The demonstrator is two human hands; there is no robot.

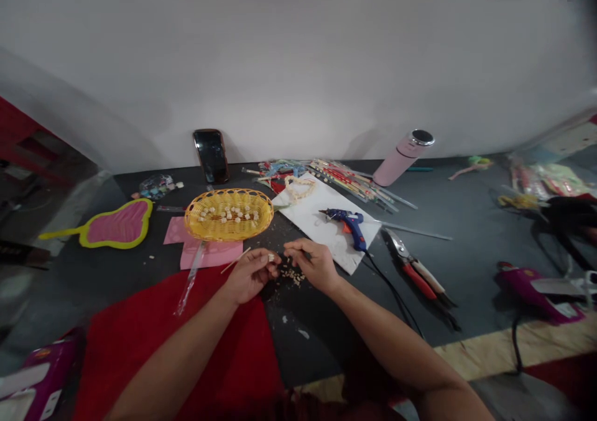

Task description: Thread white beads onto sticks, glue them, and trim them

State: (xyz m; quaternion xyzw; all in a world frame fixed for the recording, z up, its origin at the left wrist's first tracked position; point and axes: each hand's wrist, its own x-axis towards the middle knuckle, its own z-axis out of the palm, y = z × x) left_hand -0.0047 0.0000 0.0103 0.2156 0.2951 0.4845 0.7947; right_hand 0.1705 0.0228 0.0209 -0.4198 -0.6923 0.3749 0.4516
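Note:
My left hand point(252, 276) is closed, pinching a small pale piece point(271, 257) between thumb and fingertips. Close on its right, my right hand point(317, 265) has thumb and forefinger drawn together; whatever they hold is too small to make out. Below the fingertips a little pile of tan bits point(293, 277) lies on the dark table. A thin pale stick point(237, 259) shows behind my left hand; I cannot tell whether it is held. Beyond that hand stands a yellow woven basket point(192, 229) with several small pale clusters point(233, 213) inside.
A blue glue gun point(349, 221) rests on a white sheet point(308, 219), its cord trailing toward me. Red-handled pruning shears point(417, 273) lie right of it. Behind are bundled sticks point(340, 178), a pink flask point(398, 160) and a phone point(211, 155). Red cloth point(186, 334) lies under my left arm.

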